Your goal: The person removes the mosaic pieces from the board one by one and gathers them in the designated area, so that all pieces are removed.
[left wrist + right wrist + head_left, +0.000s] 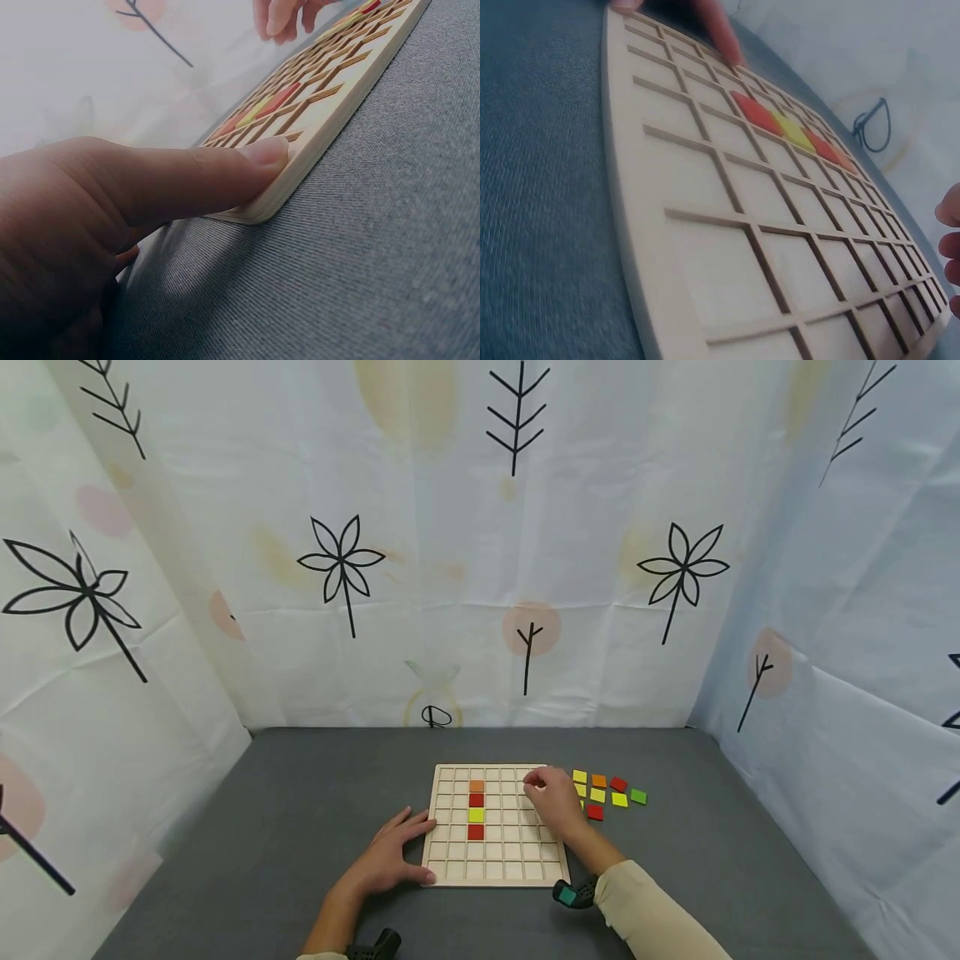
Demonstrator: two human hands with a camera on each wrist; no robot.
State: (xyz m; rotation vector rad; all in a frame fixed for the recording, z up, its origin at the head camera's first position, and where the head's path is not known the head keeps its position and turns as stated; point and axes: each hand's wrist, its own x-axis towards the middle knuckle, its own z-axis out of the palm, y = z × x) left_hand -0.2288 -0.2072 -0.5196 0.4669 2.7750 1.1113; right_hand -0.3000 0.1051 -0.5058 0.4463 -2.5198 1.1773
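A pale wooden grid board [517, 870] lies on the dark grey table. One column of it holds an orange tile [477, 786], a red tile [476, 799], a yellow tile [476, 815] and a second red tile [476, 832]. Along the board's left edge rests my left hand [386, 857], fingers spread, its thumb [259, 154] on the near corner. My right hand [555, 797] hovers over the board's far right part with bent fingers. No tile shows between those fingers [279, 21] in any view; the right wrist view cuts them off.
Right of the board lie several loose tiles, among them a green tile [638, 796], an orange tile [598, 781], a red tile [595, 812] and a yellow tile [619, 799]. The right forearm partly hides some. Patterned cloth [465, 527] encloses the table's back and sides.
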